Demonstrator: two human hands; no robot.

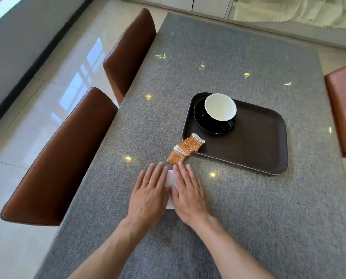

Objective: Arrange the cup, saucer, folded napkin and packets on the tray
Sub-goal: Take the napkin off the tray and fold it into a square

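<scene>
A dark brown tray lies on the grey table. In its far left corner a black cup with a white inside stands on a black saucer. Two orange packets overlap at the tray's near left corner: one rests on the rim, the other lies on the table. My left hand and my right hand lie flat, side by side, pressing on a white napkin, which shows only as a strip between them.
The grey table stretches far ahead. Two brown leather chairs stand along its left edge, and another at the right. Glossy floor tiles lie to the left.
</scene>
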